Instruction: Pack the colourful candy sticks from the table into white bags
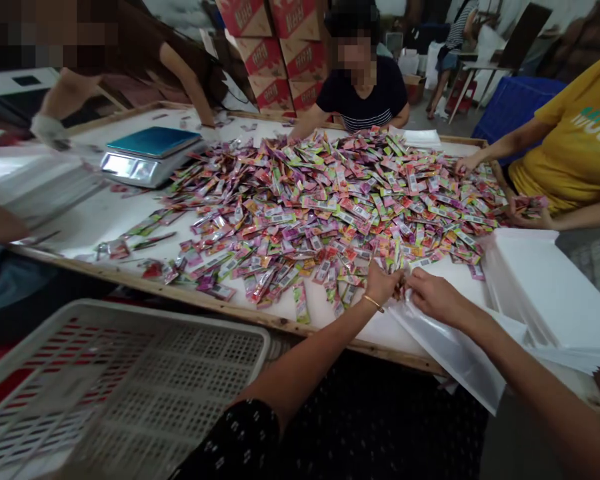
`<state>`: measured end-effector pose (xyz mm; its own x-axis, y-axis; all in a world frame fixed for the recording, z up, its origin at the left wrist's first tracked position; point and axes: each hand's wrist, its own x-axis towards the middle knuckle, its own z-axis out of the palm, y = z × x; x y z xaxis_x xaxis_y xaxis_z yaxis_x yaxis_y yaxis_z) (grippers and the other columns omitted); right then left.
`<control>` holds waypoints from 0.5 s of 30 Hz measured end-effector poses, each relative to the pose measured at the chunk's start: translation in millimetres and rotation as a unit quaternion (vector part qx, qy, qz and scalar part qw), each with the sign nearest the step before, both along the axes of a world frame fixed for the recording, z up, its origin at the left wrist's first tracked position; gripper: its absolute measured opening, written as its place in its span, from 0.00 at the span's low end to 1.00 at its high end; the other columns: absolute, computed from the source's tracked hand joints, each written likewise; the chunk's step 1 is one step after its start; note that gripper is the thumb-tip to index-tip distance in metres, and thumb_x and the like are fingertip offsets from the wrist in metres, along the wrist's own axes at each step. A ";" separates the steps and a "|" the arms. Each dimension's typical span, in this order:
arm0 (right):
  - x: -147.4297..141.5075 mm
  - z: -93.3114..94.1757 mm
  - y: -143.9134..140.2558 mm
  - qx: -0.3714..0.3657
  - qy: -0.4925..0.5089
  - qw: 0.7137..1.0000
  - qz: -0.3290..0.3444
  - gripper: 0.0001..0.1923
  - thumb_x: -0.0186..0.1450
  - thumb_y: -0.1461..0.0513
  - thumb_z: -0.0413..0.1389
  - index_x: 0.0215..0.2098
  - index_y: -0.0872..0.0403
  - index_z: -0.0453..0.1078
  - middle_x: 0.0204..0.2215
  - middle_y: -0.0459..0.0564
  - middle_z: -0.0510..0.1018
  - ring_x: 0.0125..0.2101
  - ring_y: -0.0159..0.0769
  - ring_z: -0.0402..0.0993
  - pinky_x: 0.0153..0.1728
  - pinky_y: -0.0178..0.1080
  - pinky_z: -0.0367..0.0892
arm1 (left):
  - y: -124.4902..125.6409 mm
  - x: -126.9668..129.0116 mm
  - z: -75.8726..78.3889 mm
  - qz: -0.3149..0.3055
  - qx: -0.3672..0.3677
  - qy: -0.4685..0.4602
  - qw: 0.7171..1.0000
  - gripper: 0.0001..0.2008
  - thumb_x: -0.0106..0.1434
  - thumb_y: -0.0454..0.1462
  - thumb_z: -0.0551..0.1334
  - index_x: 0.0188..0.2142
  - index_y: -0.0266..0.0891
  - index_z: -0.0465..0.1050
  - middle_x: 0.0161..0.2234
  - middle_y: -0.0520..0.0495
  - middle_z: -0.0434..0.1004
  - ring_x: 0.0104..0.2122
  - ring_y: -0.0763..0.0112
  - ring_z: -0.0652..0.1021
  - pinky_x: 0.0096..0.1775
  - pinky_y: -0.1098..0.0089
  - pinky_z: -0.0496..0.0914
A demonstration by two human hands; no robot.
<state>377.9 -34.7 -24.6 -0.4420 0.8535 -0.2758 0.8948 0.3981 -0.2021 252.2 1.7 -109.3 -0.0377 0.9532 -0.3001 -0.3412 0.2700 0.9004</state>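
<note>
White plastic bag [450, 347] lay over the near table edge [260, 317], its mouth pinched between the left hand [383, 283] and right hand [433, 293], both clenched on it beside the heap of colourful sachets [330, 207]. Farther left stood a scale [147, 157]; nearer, a white crate [130, 380].

Just beyond the left hand [383, 283] lies a heap of thin foil sachets [330, 207] — pink, green, red, purple and yellow, with small white barcode panels. Under the right hand [433, 297] is a glossy white plastic bag [455, 353]. The left wrist wears a thin gold bangle [373, 303] — the sleeve is black with white flecks.
</note>
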 end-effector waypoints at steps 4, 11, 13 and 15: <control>-12.6 -13.3 -16.8 0.081 0.119 0.990 -0.008 0.12 0.62 0.68 0.46 0.39 0.55 0.68 0.39 0.52 0.69 0.36 0.34 0.69 0.38 0.34 0.64 | 11.6 -0.5 6.6 0.039 0.043 0.054 0.997 0.20 0.43 0.32 0.70 0.37 0.36 0.69 0.32 0.48 0.77 0.32 0.69 0.76 0.38 0.69 0.70; -1.3 -41.7 -4.1 0.205 0.185 0.947 -0.166 0.10 0.61 0.62 0.48 0.37 0.54 0.69 0.39 0.53 0.72 0.42 0.40 0.69 0.45 0.40 0.63 | -10.4 -1.9 -7.9 -0.083 -0.006 -0.039 0.996 0.20 0.42 0.36 0.72 0.36 0.33 0.74 0.35 0.44 0.79 0.35 0.65 0.78 0.42 0.64 0.72; 7.1 -51.3 11.2 0.107 0.172 0.941 -0.270 0.13 0.62 0.57 0.49 0.39 0.55 0.69 0.42 0.56 0.72 0.47 0.45 0.67 0.50 0.45 0.61 | -19.6 -0.8 -15.9 -0.091 -0.023 -0.064 0.994 0.21 0.43 0.37 0.72 0.38 0.34 0.75 0.37 0.43 0.79 0.36 0.64 0.78 0.43 0.62 0.72; 14.2 -61.8 27.0 -0.046 0.152 0.924 -0.347 0.15 0.62 0.54 0.48 0.36 0.56 0.70 0.40 0.59 0.74 0.46 0.49 0.69 0.49 0.49 0.61 | -24.9 -1.2 -19.8 -0.090 -0.035 -0.074 0.993 0.21 0.42 0.37 0.73 0.37 0.35 0.75 0.38 0.43 0.80 0.36 0.64 0.78 0.43 0.63 0.72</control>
<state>392.0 -7.7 -86.4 0.1343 0.9400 -0.3137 0.8248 -0.2815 -0.4904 251.0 -23.2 -129.2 0.1817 0.9168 -0.3555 -0.4084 0.3992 0.8209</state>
